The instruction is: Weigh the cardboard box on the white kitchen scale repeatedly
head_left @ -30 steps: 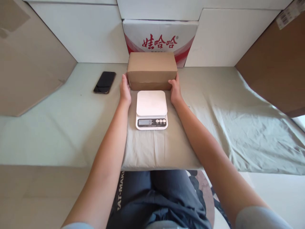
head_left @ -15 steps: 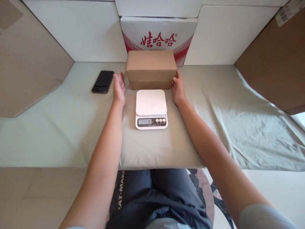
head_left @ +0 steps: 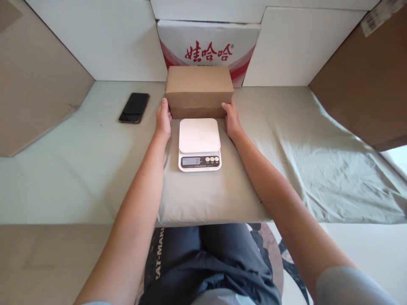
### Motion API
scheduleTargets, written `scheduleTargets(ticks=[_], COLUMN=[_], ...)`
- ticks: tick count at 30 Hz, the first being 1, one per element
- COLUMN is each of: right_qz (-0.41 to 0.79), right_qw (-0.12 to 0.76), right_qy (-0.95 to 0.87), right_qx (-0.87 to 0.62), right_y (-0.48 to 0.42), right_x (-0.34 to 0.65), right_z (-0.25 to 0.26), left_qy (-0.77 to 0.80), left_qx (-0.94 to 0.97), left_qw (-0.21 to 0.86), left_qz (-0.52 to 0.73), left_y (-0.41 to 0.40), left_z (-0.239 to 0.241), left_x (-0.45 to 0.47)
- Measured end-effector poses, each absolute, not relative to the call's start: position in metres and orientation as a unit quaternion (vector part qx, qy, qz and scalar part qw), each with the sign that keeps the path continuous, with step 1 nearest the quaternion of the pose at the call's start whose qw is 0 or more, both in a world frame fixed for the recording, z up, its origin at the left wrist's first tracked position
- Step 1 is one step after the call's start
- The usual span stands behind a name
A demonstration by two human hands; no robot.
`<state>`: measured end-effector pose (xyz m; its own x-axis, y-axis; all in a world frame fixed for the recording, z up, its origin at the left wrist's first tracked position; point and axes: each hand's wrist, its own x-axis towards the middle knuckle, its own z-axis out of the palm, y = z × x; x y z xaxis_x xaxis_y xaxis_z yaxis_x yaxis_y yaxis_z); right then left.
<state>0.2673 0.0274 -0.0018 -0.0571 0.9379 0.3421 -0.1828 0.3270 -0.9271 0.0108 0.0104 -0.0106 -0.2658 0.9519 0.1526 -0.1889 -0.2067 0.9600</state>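
A closed brown cardboard box (head_left: 199,80) stands at the back of the cloth-covered surface. My left hand (head_left: 163,118) is pressed to its left side, the fingers partly hidden along that side. On the opposite end my right hand (head_left: 232,116) grips the box, its thumb on the front face and the other fingers out of sight. Directly in front of the box lies a white digital kitchen scale (head_left: 199,135), its platform bare and its display and round buttons facing me. The digits are too small to read surely.
A black smartphone (head_left: 134,108) lies left of the box. Behind the box stands a white and red printed carton (head_left: 208,36). Large cardboard panels rise at the left (head_left: 41,80) and right (head_left: 359,84). Pale green cloth (head_left: 203,195) covers the surface, wrinkled at the right.
My left hand has moved right, from a gap beside the box to contact with it. My right thumb has come onto the front face. The view has shifted slightly.
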Motion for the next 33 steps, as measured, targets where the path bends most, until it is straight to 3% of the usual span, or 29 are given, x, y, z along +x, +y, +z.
scheduleTargets(ticks=[6,16,23,33], right_qz=[0.437,0.340,0.367,0.384], right_qw=[0.608,0.622,0.608,0.600], right_qy=[-0.559,-0.600,-0.601,-0.608], right_qx=[-0.357,-0.372,-0.366,-0.352], right_y=[0.015,-0.054,-0.127,-0.131], right_x=[0.265,0.287,0.292,0.292], right_z=[0.019,0.065,0.040,0.021], left_qy=[0.427,0.376,0.395,0.402], left_qx=[0.433,0.577,0.574,0.562], left_qw=[0.411,0.341,0.337,0.298], left_qz=[0.679,0.640,0.633,0.658], left_y=[0.010,-0.097,-0.157,-0.167], left_z=[-0.006,0.072,0.034,0.013], left_x=[0.006,0.017,0.020,0.025])
